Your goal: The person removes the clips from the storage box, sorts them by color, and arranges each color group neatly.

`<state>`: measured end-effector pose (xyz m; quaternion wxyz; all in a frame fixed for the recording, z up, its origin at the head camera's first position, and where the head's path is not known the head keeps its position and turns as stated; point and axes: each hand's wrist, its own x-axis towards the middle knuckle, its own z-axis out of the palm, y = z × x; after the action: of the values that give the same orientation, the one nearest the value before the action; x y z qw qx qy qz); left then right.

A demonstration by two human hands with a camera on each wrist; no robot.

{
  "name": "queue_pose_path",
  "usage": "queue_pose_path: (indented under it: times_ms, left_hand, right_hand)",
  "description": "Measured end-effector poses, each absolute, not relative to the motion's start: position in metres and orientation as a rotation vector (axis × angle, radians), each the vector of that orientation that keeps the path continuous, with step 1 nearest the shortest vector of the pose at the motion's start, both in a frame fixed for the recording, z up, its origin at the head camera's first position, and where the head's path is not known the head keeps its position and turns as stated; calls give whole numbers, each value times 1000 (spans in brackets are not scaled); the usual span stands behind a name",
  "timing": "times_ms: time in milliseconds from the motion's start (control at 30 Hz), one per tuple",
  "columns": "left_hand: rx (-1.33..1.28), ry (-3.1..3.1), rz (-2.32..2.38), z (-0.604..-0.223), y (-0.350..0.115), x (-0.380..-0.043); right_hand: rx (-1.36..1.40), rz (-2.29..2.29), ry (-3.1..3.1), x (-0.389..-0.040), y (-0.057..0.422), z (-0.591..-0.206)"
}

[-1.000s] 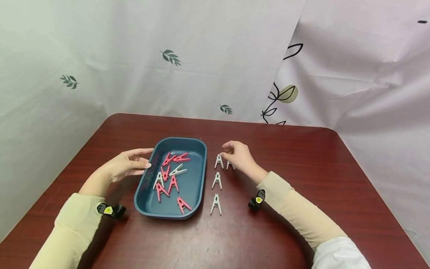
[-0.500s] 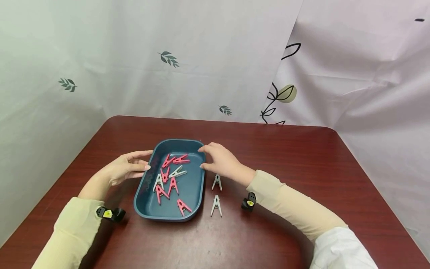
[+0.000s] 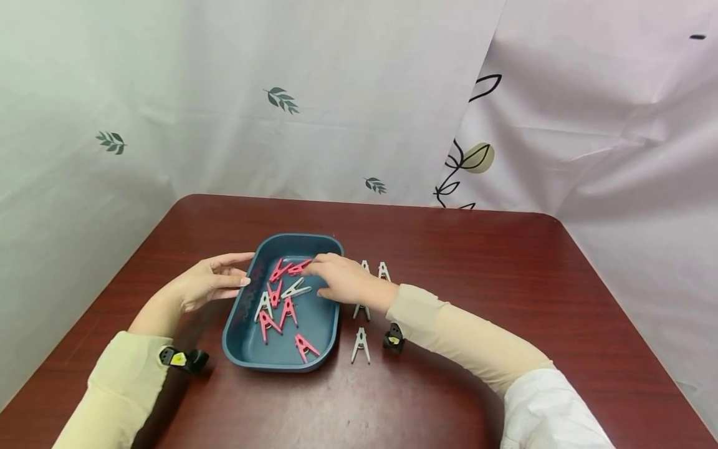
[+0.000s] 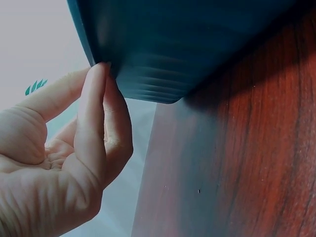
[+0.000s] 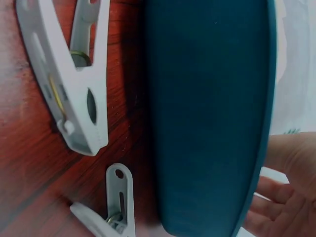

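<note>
My left hand [image 3: 204, 282] holds the left rim of a blue tray [image 3: 280, 363], thumb at the top edge, other fingers against the outer wall. The left wrist view shows those fingertips at the tray's edge [image 4: 143, 74]. Over the tray's right wall reaches my right hand [image 3: 344, 279], thumb and forefinger apart, with nothing seen between them. Its forefinger overlaps a red clothespin [image 3: 297, 268] at the tray's far end. Several more red clothespins [image 3: 305, 346] lie inside with two white clothespins [image 3: 295, 288]. In the right wrist view the tray wall hides the right fingertips.
Right of the tray, white clothespins stand in an arrangement on the dark red table [image 3: 460, 274]: one near the front [image 3: 361, 345], one at the far right [image 3: 384, 271], others partly behind the right forearm. Patterned white cloth [image 3: 336, 125] hangs behind the table.
My right hand has left the white clothespins on the table and moved left, across the rim, into the tray. The far right white clothespin stays standing there. My left hand keeps its place.
</note>
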<state>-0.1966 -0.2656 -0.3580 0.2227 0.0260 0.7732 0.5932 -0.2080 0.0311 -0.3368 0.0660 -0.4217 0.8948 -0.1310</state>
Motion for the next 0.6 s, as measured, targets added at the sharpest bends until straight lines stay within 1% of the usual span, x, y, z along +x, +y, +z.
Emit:
queue_pose_path:
  times_ms: [600]
  left_hand:
    - [72, 2125, 1640, -357, -267, -197]
  right_hand:
    - [-1371, -201, 2593, -224, -1, -351]
